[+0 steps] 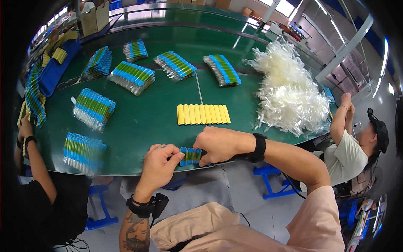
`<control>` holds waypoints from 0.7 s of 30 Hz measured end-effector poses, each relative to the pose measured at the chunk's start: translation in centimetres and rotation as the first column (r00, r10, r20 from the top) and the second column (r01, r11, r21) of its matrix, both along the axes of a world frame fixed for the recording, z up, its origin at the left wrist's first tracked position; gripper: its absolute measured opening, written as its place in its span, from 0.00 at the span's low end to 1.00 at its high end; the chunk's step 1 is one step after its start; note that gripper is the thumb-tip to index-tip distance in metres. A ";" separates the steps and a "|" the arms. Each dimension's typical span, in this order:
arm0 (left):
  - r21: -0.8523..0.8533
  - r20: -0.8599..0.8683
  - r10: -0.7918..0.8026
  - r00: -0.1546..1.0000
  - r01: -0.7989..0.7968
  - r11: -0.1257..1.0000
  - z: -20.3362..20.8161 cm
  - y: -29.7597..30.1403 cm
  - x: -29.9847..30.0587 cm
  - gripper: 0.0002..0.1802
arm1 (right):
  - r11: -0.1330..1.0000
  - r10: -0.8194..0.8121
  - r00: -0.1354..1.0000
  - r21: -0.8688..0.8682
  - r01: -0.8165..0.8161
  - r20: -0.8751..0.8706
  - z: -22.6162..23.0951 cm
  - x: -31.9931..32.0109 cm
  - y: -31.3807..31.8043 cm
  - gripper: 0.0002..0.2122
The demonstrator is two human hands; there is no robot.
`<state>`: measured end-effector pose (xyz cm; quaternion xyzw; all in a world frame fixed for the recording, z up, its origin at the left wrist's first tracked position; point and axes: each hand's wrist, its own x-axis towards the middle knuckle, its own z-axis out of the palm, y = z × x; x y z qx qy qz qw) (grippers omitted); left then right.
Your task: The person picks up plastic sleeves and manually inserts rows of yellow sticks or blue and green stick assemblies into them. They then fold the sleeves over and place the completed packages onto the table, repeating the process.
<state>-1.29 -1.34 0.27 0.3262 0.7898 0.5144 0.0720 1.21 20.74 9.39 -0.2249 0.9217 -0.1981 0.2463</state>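
Observation:
At the near table edge, my left hand [160,164] pinches the left end of a short row of blue and green round-ended strips [190,156]. My right hand [216,145] curls over the same row from the right, its fingers bent down and covering that end. Just beyond my hands lies a neat row of yellow flat round-ended sticks [203,114], side by side on the green table. What kind of sticks these are I cannot make out.
Stacks of blue and green strips in clear sleeves [93,108] stand left and at the back. A heap of clear plastic sleeves [289,92] fills the right. A blue bin [63,65] is at the far left. Co-workers sit on the left and right [350,147].

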 end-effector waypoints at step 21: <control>-0.010 0.017 0.022 1.000 -0.021 1.000 0.3 -0.1 0.1 0.09 | 0.996 -0.057 0.997 0.071 0.054 0.050 0.3 0.1 1.1 0.13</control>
